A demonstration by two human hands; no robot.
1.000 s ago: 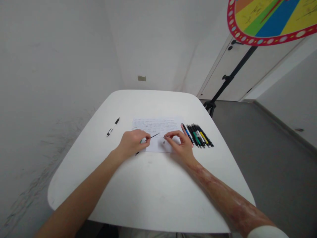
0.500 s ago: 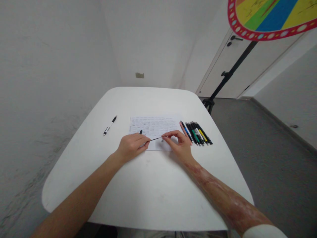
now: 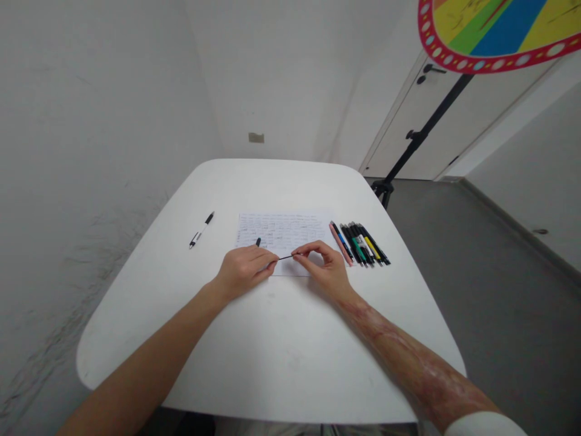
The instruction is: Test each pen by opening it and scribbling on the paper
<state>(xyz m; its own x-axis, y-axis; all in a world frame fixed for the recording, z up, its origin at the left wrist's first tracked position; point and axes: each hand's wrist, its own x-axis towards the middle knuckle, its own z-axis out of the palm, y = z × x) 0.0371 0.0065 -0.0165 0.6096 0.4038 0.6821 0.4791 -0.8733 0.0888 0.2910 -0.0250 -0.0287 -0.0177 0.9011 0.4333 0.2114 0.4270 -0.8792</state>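
Note:
Above the lower part of a written sheet of paper (image 3: 290, 227), a thin dark pen refill (image 3: 285, 257) spans the gap between my two hands. One end is pinched in the fingers of my left hand (image 3: 245, 269). At the other end, the thumb and forefinger of my right hand (image 3: 330, 266) close on it, hiding its tip. A short dark pen-like piece (image 3: 258, 241) shows just beyond my left hand; the rest of it is covered.
Several pens (image 3: 363, 245) lie side by side right of the paper, with a pink one (image 3: 340, 244) at their left. A black-and-white pen (image 3: 201, 231) rests at left on the white table (image 3: 281, 345). A colourful wheel (image 3: 499, 36) stands on a black stand behind at right.
My right hand has shifted slightly left along the refill, so less of it shows between my hands. A small shiny bit under the right fingertips no longer shows.

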